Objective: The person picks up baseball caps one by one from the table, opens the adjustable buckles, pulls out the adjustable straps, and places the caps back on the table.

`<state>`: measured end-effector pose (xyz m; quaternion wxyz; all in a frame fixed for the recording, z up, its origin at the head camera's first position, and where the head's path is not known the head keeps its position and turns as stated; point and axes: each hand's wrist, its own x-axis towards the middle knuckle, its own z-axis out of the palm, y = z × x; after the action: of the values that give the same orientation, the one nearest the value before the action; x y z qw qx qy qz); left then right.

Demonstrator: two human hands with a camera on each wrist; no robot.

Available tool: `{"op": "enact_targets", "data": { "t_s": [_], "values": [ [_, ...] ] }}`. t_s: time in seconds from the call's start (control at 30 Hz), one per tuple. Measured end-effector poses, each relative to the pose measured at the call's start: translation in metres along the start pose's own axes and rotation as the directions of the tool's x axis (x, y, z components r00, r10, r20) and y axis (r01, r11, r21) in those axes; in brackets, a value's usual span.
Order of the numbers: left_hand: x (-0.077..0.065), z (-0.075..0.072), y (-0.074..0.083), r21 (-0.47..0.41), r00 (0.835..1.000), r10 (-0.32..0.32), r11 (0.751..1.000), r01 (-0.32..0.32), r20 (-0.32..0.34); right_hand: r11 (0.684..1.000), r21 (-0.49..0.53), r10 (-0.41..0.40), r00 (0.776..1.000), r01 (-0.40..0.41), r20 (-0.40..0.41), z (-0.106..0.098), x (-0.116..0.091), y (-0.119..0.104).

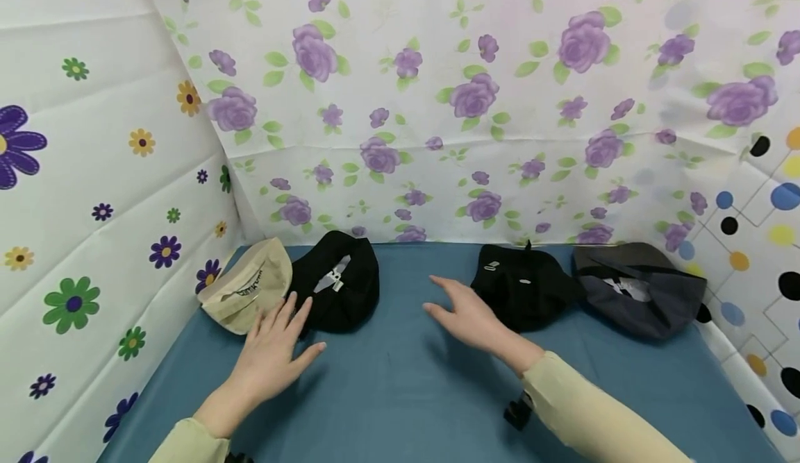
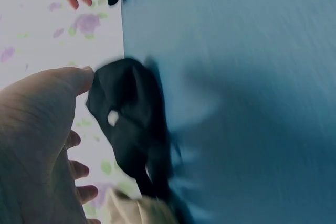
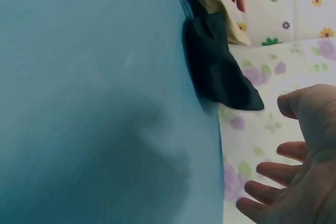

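Observation:
My left hand [image 1: 269, 355] hovers over the table with its fingers spread, just in front of a beige hat [image 1: 228, 300] and a black hat [image 1: 356, 286] with a white tag inside. In the head view its fingertips overlap the edges of both; whether they touch cannot be told. My right hand [image 1: 469, 317] is held above the cloth, fingers extended, left of a second black hat [image 1: 525, 303] with metal eyelets. A dark grey hat [image 1: 662, 303] lies beside that one at the far right. Both wrist views show the left hand [image 2: 42, 119] and right hand [image 3: 299, 166] holding nothing.
A blue cloth [image 1: 387, 393] covers the table. Behind it hangs a white sheet [image 1: 387, 102] with purple roses, with patterned sheets at the left [image 1: 112, 178] and right [image 1: 762, 289]. A small black object [image 1: 517, 413] shows under the right wrist.

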<state>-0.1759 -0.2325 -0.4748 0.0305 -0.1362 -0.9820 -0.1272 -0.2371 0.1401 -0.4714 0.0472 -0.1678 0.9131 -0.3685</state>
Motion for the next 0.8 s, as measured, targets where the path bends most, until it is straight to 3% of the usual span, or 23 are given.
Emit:
{"op": "enact_targets", "data": {
  "t_s": [0.2,0.4,0.63,0.8],
  "values": [
    [-0.012,-0.009,-0.023,0.016,0.999,-0.048,0.999,0.048,0.000,0.975,0.187,0.100,0.990,-0.118,0.100,0.034,0.055,-0.025],
    [-0.019,-0.010,-0.035,-0.001,0.998,-0.061,0.998,0.061,-0.015,0.909,0.342,0.207,0.970,-0.239,0.130,0.057,0.100,-0.040],
    [-0.021,-0.007,-0.037,0.003,0.999,-0.025,1.000,0.025,-0.038,0.812,0.490,0.284,0.949,-0.315,0.139,0.074,0.128,-0.052],
    [-0.017,-0.001,-0.031,0.001,0.999,0.017,1.000,-0.017,-0.047,0.802,0.500,0.308,0.944,-0.326,0.120,0.086,0.134,-0.059]
  ]
}}
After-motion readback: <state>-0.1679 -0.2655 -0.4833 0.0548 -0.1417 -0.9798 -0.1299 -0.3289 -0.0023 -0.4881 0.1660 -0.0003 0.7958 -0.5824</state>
